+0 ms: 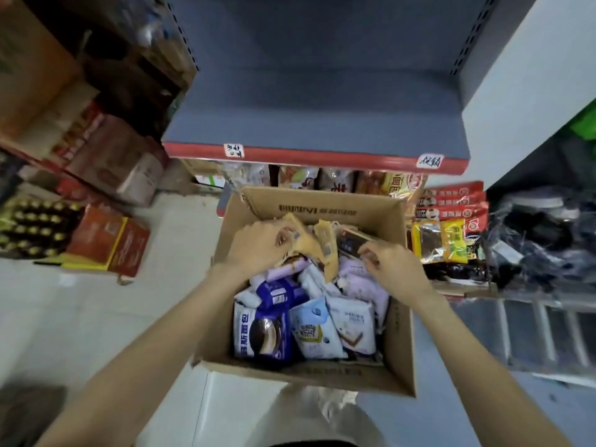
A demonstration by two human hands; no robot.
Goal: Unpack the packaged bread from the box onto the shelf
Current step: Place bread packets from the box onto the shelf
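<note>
Both hands point(258, 243) in bread box point(396, 333)

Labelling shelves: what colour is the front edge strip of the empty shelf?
Red strip, seen in the head view, with two white handwritten tags.

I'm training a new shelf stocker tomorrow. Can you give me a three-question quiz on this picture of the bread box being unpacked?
1. True or false: the grey shelf with the red edge already holds bread packs.
2. What does the left hand grip? A) tan packs B) a bottle C) the box flap
3. Where do the blue and white packs lie?

Key: 1 false, it is bare. 2 A. 3 Inside the cardboard box, at its near end; the right hand reaches in at the far end.
</note>
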